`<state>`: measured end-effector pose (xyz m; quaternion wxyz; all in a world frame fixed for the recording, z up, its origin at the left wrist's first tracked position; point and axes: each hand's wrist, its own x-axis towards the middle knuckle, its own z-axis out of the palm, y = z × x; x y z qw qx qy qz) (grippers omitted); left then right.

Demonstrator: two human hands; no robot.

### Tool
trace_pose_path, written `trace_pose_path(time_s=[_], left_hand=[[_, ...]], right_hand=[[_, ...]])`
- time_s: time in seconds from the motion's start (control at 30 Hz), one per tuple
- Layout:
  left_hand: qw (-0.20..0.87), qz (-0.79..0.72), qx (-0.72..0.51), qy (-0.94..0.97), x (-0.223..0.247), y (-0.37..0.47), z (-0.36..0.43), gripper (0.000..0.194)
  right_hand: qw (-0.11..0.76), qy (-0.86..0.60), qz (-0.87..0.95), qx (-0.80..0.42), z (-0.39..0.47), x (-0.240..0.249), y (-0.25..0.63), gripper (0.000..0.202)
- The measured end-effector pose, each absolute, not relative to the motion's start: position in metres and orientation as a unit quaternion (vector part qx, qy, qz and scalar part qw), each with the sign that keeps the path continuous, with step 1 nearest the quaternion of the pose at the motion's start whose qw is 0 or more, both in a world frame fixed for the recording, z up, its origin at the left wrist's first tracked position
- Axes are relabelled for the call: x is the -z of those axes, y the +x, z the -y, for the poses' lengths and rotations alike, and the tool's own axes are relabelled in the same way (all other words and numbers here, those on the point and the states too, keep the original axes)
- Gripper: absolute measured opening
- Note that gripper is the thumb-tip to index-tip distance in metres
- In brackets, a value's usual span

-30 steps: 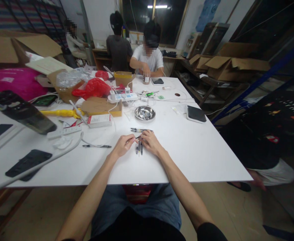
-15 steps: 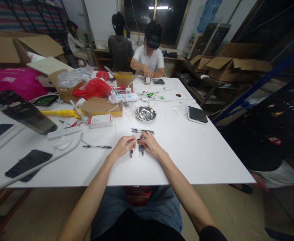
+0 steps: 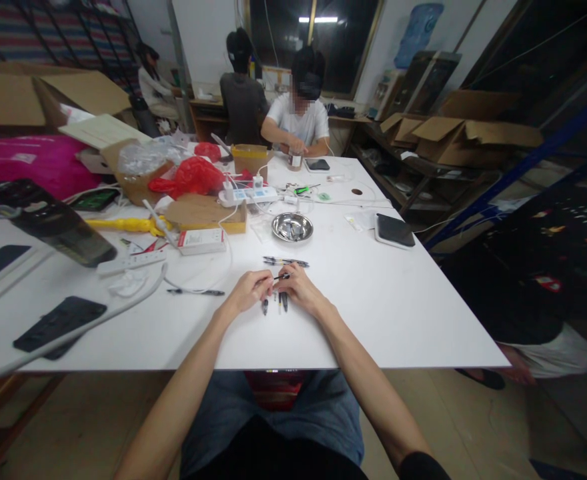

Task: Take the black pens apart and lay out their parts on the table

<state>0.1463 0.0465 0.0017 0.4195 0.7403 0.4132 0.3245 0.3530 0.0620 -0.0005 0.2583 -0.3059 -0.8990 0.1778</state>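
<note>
Frame centre, white bench [image 3: 383,313]. Left hand [image 3: 247,291], right hand [image 3: 297,289]: fingertips pinched on thin pen refill [image 3: 279,277], spanning both for two-handed control. Loose pen parts [image 3: 275,305] just below; pens [image 3: 286,261] just above.

The person's left hand [image 3: 250,291] and right hand [image 3: 296,289] rest close together on the white table [image 3: 398,313], fingertips pinching a thin pen refill [image 3: 279,276] between them. Small dark pen parts [image 3: 273,305] lie just beneath. At twelve o'clock from the hands lie two pens [image 3: 286,261], then a steel bowl [image 3: 292,227]. At nine o'clock lies another pen [image 3: 196,291].
</note>
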Motion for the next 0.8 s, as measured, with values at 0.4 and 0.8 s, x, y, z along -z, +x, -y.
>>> trace_pose_path(time_s=[0.4, 0.8], left_hand=[[0.439, -0.399, -0.354, 0.723, -0.004, 0.148, -0.046, 0.038], [0.322, -0.465, -0.363, 0.741, -0.001, 0.150, -0.047, 0.034]], right_hand=[[0.321, -0.443, 0.787, -0.286, -0.066, -0.006, 0.364, 0.016], [0.409, -0.421, 0.702, -0.403, -0.066, -0.009, 0.362, 0.036]])
